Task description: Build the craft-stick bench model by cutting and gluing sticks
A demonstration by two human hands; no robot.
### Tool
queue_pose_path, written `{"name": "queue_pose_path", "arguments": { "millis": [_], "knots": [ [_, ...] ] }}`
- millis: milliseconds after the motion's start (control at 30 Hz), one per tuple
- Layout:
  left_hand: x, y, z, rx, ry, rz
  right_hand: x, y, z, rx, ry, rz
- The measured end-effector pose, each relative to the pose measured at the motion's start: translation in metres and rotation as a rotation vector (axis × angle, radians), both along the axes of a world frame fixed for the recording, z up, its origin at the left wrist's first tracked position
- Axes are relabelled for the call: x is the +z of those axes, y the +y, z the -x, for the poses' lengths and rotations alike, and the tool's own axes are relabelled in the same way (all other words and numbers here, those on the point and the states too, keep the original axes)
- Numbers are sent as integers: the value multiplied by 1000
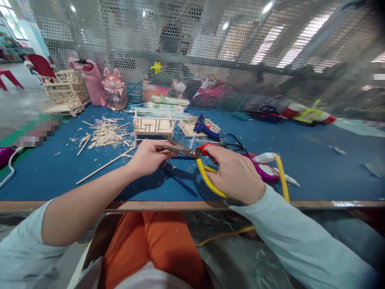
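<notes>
My right hand [237, 172] is closed around the handles of a pair of scissors [183, 151], one handle red and one yellow. The blades are apart and point left, reaching over the fingers of my left hand [150, 156]. Thumb and fingers of that left hand are pinched together by the blades; what they hold, if anything, is hidden. Just behind stands a small wooden stick model [155, 125] like a railed bed. Beyond the scissors, a blue glue gun [206, 127] rests by a second, lower stick piece [185, 125]. Dark blue pen-like rods [182, 181] lie under my hands.
Loose sticks and scraps [106, 134] are heaped at left, with one long stick [105, 165] nearer me. Behind stand a taller stick model [66, 90], a pink bottle [94, 84], a rabbit-eared jar [114, 90] and bagged sticks [168, 104]. A perforated metal screen [228, 80] closes the back.
</notes>
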State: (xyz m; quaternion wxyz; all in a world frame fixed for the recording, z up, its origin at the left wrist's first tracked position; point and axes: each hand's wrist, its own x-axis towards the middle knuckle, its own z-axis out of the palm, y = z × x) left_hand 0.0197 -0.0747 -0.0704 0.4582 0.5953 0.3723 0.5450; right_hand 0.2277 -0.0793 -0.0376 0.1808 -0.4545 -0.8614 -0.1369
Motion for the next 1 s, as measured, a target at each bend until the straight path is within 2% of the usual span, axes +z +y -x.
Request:
{"name": "queue_pose_path", "arguments": {
  "millis": [167, 400, 667, 867, 1000],
  "knots": [
    [2, -3, -1, 14, 38, -2, 2, -3, 1, -68, -64, -21],
    [0, -2, -1, 31, 158, -39, -1, -4, -1, -88, -81, 9],
    [-2, -2, 0, 46, 129, -56, 0, 2, -8, 94, -12, 24],
    [-2, -5, -2, 6, 103, -46, 0, 1, -6, 114, 26, 93],
    [-1, -5, -3, 6, 53, -36, 0, 2, -5, 133, 19, 48]
  ]
}}
